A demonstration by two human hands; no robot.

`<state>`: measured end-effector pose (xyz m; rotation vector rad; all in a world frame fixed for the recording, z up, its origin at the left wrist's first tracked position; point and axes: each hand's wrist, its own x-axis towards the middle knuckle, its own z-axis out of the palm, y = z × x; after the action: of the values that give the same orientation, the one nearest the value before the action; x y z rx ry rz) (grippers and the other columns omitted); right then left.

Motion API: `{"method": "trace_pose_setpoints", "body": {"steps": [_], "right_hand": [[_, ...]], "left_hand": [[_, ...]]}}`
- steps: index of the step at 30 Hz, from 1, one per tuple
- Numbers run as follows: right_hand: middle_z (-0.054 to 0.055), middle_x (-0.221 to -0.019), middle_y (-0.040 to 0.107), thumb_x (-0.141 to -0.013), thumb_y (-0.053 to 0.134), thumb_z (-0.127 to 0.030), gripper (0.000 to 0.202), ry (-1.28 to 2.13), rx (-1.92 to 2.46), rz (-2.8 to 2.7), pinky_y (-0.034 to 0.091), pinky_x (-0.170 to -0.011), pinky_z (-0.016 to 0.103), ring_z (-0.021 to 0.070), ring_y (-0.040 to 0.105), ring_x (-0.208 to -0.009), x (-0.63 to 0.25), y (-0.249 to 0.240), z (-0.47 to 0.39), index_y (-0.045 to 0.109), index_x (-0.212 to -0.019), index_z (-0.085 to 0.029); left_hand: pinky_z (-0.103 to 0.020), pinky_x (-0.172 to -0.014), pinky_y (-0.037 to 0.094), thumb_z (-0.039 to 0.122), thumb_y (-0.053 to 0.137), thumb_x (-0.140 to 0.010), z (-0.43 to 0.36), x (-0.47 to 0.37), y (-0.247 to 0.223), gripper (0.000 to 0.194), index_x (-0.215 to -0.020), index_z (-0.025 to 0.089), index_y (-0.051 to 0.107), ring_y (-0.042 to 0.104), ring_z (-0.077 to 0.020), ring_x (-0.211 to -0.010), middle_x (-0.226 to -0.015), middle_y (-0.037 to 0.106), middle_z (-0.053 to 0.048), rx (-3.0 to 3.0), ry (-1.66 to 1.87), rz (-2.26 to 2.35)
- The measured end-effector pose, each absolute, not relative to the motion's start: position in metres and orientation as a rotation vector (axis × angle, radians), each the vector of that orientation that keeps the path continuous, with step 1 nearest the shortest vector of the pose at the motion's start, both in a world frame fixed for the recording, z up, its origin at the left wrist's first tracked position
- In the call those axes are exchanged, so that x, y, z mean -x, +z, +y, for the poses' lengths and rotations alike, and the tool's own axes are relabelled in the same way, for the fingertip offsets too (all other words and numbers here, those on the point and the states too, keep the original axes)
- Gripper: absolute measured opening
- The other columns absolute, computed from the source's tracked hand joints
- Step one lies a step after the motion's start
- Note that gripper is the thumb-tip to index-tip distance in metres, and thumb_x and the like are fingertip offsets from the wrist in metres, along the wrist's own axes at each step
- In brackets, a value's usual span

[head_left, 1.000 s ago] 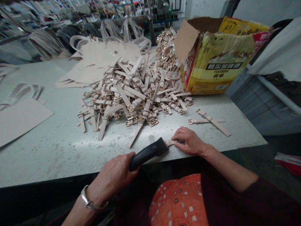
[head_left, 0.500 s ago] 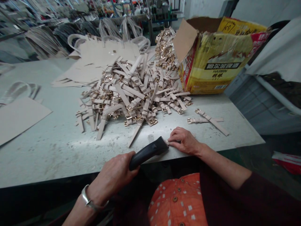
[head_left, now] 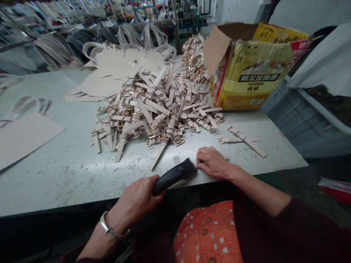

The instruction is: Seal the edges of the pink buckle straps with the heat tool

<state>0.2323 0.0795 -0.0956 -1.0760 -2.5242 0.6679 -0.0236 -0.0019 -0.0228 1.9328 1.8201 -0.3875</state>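
Observation:
My left hand (head_left: 139,197) is wrapped round the rear of a black handheld tool (head_left: 172,176), shaped like a hair clipper with a small switch on top. Its head points right and meets the end of a pale beige buckle strap (head_left: 195,165) at the table's front edge. My right hand (head_left: 214,163) pinches that strap and presses it down on the table; most of it is hidden under the fingers. Two finished-looking straps with gold buckles (head_left: 243,138) lie crossed beyond my right hand. A big heap of similar straps (head_left: 156,106) lies behind the tool.
A yellow and red cardboard box (head_left: 246,73) stands open at the back right, beside another strap pile (head_left: 194,58). Beige bag panels with handles (head_left: 109,69) lie at the back, another panel (head_left: 27,138) at the left. A grey bin (head_left: 301,124) stands right of the table (head_left: 68,175).
My right fingers have curled in slightly over the strap beside the tool's head. The tool has barely shifted, and the view has moved a little.

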Motion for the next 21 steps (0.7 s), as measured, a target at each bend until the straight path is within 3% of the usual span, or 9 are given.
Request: {"method": "trace_pose_setpoints", "body": {"steps": [3,6,12,18,21], "right_hand": [[0.002,-0.083,0.056,-0.082,0.054,-0.014,0.006,0.789,1.037,-2.467,0.033,-0.078,0.031,0.0167,0.05,-0.082,-0.23,-0.092,0.079,0.056,-0.077,-0.016],[0.0,-0.077,0.054,-0.084,0.05,-0.016,0.009,1.118,0.939,-2.212,0.036,-0.071,0.027,0.0136,0.049,-0.074,-0.227,-0.092,0.078,0.052,-0.075,-0.017],[-0.002,-0.068,0.057,-0.084,0.054,-0.025,0.011,1.416,0.932,-1.7,0.039,-0.063,0.023,0.0108,0.051,-0.063,-0.228,-0.092,0.08,0.054,-0.077,-0.016],[-0.001,-0.063,0.061,-0.08,0.061,-0.024,0.013,1.546,0.901,-1.806,0.042,-0.058,0.023,0.0109,0.055,-0.059,-0.247,-0.085,0.063,0.062,-0.072,-0.014],[0.0,-0.069,0.064,-0.075,0.064,-0.016,0.007,1.499,0.773,-2.014,0.046,-0.065,0.024,0.0125,0.058,-0.066,-0.256,-0.079,0.052,0.063,-0.068,-0.015]], "left_hand": [[-0.024,-0.06,0.037,0.036,0.049,-0.075,-0.002,0.024,-0.024,0.018,-0.086,0.024,0.058,0.062,-0.0173,-0.073,-0.081,0.068,-0.003,-1.935,-0.387,1.831],[-0.024,-0.06,0.036,0.036,0.049,-0.075,-0.002,0.024,-0.023,0.019,-0.087,0.024,0.058,0.062,-0.0167,-0.072,-0.081,0.068,-0.003,-1.94,-0.382,1.827],[-0.024,-0.062,0.037,0.036,0.049,-0.076,-0.003,0.023,-0.021,0.019,-0.088,0.024,0.059,0.063,-0.0166,-0.074,-0.081,0.068,-0.003,-1.923,-0.398,1.823],[-0.024,-0.062,0.038,0.036,0.049,-0.077,-0.003,0.022,-0.019,0.02,-0.089,0.023,0.058,0.063,-0.0163,-0.075,-0.083,0.068,-0.003,-1.911,-0.41,1.824],[-0.024,-0.061,0.037,0.037,0.048,-0.078,-0.003,0.022,-0.02,0.02,-0.089,0.024,0.058,0.063,-0.0162,-0.074,-0.082,0.068,-0.003,-1.916,-0.394,1.816]]}}
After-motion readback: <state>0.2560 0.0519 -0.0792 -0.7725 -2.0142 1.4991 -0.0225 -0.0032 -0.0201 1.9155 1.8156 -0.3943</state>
